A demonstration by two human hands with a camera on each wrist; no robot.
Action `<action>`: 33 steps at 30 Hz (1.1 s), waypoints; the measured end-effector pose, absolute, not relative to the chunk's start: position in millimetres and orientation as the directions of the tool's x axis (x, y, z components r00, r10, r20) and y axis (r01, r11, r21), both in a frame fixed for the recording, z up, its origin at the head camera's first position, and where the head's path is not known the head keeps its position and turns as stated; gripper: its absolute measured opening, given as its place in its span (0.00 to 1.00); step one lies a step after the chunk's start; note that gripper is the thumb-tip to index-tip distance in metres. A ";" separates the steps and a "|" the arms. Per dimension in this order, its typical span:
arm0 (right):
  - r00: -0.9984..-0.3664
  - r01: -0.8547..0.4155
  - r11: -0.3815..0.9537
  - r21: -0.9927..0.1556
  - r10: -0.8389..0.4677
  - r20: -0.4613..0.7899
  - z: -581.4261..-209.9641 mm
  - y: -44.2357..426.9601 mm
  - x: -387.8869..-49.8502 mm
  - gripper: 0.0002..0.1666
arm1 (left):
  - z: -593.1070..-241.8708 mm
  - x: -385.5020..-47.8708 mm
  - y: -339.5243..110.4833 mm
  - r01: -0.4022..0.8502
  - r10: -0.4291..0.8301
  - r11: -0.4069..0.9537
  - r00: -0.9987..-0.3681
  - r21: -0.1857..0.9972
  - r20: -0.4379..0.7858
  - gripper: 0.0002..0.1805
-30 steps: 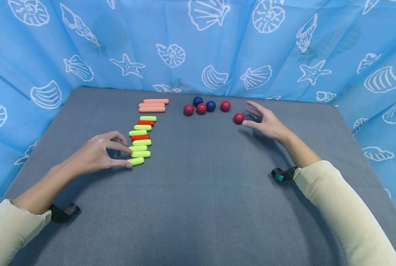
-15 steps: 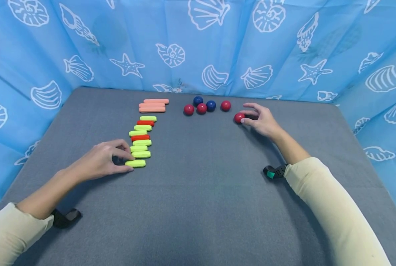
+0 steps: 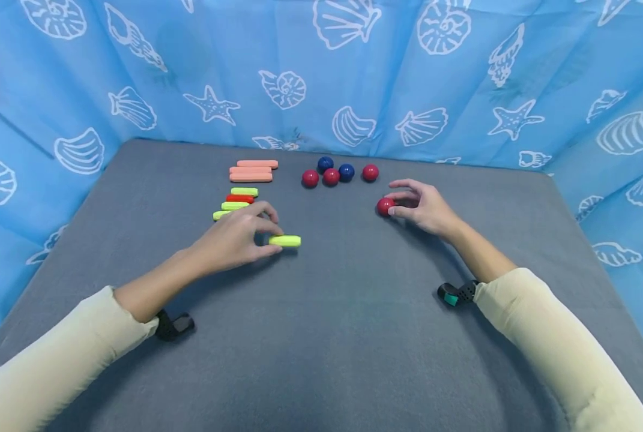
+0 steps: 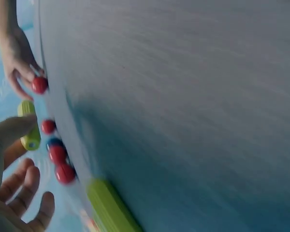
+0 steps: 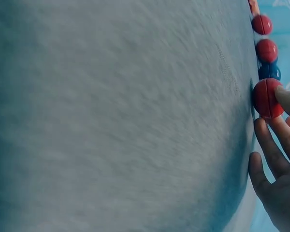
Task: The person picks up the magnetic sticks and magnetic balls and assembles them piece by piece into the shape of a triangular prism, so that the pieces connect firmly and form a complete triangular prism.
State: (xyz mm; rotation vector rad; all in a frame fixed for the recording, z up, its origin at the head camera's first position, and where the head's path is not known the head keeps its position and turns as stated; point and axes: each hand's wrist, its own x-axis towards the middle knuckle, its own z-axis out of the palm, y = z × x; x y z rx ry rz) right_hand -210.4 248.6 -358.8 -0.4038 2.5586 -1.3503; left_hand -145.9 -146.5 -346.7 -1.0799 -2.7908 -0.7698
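Between thumb and fingertips, my left hand (image 3: pixel 238 237) pinches a short neon-yellow stick (image 3: pixel 286 241) just above the table. In the left wrist view the held stick (image 4: pixel 31 137) is seen with a round mark on its end. My right hand (image 3: pixel 428 211) pinches a glossy red ball (image 3: pixel 384 207) at the table surface, thumb on the near side. A seam runs round this ball (image 5: pixel 266 99) in the right wrist view. Behind my left hand a column of yellow sticks (image 3: pixel 235 205) and a red stick (image 3: pixel 239 198) shows in part; its nearer end is hidden.
Several salmon-coloured longer sticks (image 3: pixel 251 177) lie at the back left. Further right are two blue balls (image 3: pixel 346 173) and red balls (image 3: pixel 310 179), grouped near the back edge. A blue shell-print curtain (image 3: pixel 283 54) hangs behind the grey table (image 3: pixel 332 336).
My left hand has taken the nearest yellow stick from the column and carried it right and away from me. My right hand has closed on the red ball and shifted slightly toward me.
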 end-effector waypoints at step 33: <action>-0.836 -0.300 0.439 -0.847 -0.548 0.012 -364.8 213.0 -161.4 0.31 | -356.9 -176.2 -49.6 0.492 0.591 0.663 -0.807 0.564 0.008 0.14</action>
